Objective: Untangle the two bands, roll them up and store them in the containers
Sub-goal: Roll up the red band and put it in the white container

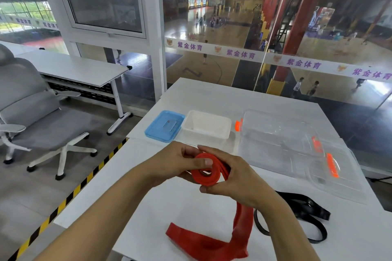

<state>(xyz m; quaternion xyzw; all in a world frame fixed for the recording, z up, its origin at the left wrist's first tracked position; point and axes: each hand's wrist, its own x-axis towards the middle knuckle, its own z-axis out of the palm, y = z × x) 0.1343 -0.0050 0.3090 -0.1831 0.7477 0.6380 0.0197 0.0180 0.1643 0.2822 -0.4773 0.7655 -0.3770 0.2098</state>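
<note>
The red band [210, 172] is being rolled above the middle of the tabletop [161, 203]: its coil is pinched by the left hand [180, 163] and cupped by the right hand [235, 178], both closed on it. The unrolled tail is trailed to the near edge. If tension is lost, the coil could spring loose. The black band [297, 216], lying just beside the tail, could be snagged. The white tub [206, 127] waits open near the far edge.
</note>
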